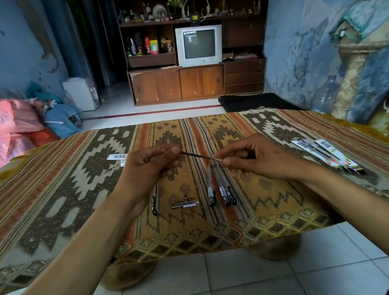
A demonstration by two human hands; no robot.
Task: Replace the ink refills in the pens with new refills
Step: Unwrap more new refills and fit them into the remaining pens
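Note:
A thin dark ink refill [197,156] is held level above the patterned cloth, pinched at one end by my left hand [147,168] and at the other by my right hand [246,158]. Below it on the cloth lie three pens [220,185] side by side. Another pen [155,201] lies partly under my left wrist. A short pen barrel part [185,204] and a tiny tip piece [185,195] lie between them. Packets of new refills [326,155] rest at the right.
The patterned cloth [71,187] covers a low table. An opened wrapper with a barcode [117,157] lies left of my left hand. Pink and blue bags [5,131] are stacked on the floor at the left. A cabinet with a television [199,45] stands far back.

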